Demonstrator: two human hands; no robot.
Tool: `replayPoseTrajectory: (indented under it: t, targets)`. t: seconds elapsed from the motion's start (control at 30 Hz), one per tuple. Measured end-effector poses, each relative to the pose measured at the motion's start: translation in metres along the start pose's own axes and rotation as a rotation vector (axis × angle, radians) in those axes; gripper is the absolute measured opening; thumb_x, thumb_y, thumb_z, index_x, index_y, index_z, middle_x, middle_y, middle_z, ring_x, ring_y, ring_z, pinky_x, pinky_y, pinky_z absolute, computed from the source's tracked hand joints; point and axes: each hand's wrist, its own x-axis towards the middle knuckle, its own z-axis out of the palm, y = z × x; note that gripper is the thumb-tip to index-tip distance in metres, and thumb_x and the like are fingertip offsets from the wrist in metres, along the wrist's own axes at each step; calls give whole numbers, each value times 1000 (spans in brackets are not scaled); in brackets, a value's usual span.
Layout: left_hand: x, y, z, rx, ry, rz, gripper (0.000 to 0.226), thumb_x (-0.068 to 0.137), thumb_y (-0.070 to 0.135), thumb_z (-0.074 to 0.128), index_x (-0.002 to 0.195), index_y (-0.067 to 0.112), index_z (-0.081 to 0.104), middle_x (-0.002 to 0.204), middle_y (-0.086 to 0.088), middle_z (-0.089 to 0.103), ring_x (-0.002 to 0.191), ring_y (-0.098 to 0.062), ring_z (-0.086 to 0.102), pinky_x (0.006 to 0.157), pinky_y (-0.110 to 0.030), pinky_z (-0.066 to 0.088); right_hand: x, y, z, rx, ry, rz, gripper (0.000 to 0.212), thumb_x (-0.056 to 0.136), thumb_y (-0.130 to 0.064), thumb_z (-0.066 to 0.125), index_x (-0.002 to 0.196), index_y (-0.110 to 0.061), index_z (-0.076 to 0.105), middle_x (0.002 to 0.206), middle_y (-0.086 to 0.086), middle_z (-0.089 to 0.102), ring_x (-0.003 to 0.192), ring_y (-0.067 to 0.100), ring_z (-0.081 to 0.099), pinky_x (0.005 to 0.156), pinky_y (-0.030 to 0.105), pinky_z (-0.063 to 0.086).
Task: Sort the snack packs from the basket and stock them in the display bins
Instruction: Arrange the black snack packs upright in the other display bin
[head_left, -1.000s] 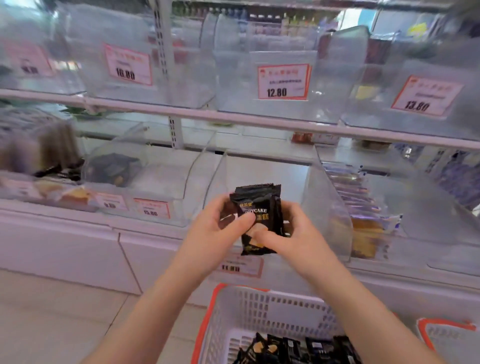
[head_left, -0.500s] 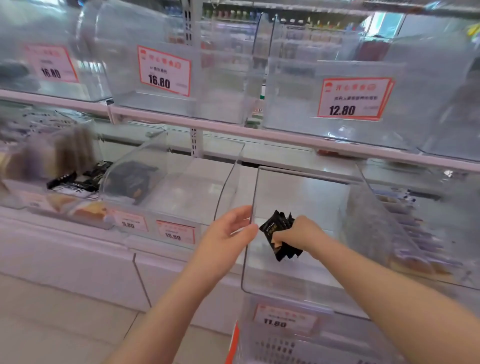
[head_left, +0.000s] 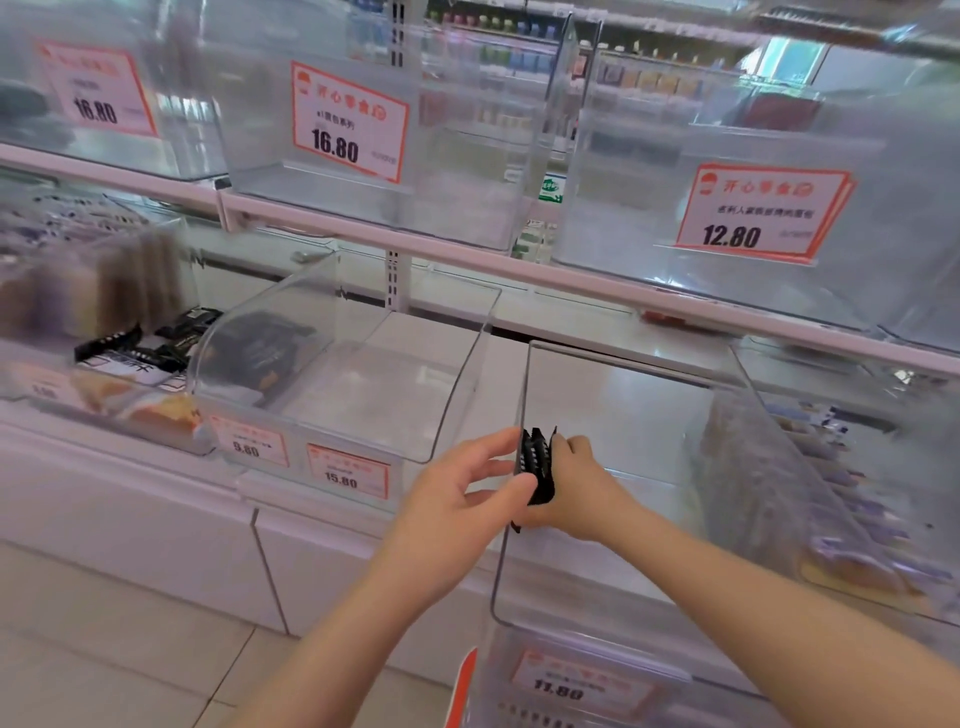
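Price tags first: upper shelf bins carry "16.80" (head_left: 96, 110), a second "16.80" tag (head_left: 336, 145) with Chinese header text, and "12.80" (head_left: 732, 236). Lower row tags read "9.80" (head_left: 246, 448), "15.80" (head_left: 341, 479) and "11.80" (head_left: 558, 691); small print is too blurred to read.

Black snack packs (head_left: 535, 465) sit bunched in the right hand (head_left: 576, 486), inside the clear display bin (head_left: 623, 415) tagged 11.80, right at its left wall. Packs are seen edge-on, long axis about vertical, crimped ends pointing up and down. No print legible on them.

Right hand: fingers curled around the packs, gripping them. Left hand (head_left: 457, 499) is outside the bin's left wall, fingers (head_left: 498, 447) loosely spread, thumb tip by the packs' lower edge; cannot tell if it touches them through the wall.

Neighbouring bin left (head_left: 363, 395), tagged 15.80, holds a dark pack at its far left. Further left, more black packs (head_left: 130, 353) with white lettering, unreadable. Bin to the right (head_left: 831, 493) has purple-and-yellow wrapped snacks. Orange basket edge (head_left: 465, 686) is visible at the bottom, under the 11.80 bin.
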Motion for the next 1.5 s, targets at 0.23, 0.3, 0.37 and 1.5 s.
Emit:
replayPoseTrajectory:
  t: [0.23,0.3,0.37,1.5]
  targets:
    - [-1,-1,-2,21,-4,19,41,84,23,60,124,34,57,120,15,61,108,9,54,83,-10,47,20,-5,-3,-63,210,54,43,87,-30,57,118,-6,40,114,15,49,100,36,55,75,35,42]
    - [-2,0,-1,18,-7,13,41,85,23,59,124,36,56,120,18,60,108,10,53,80,-6,45,26,-7,-3,-81,181,68,43,85,-30,57,118,-5,43,114,15,51,100,34,55,77,33,42]
    - [-3,3,-1,2,-11,-2,38,86,22,59,121,38,56,118,19,61,104,11,55,76,-3,44,27,-7,-1,-114,148,49,45,86,-31,56,120,-4,43,116,16,50,101,34,53,81,35,42]
    - [-183,-201,185,885,-877,-417,18,92,22,47,102,15,59,104,-6,65,95,-21,58,79,-28,46,-270,272,241,156,-335,370,22,93,-25,50,91,-7,63,99,5,65,86,21,60,67,27,40]
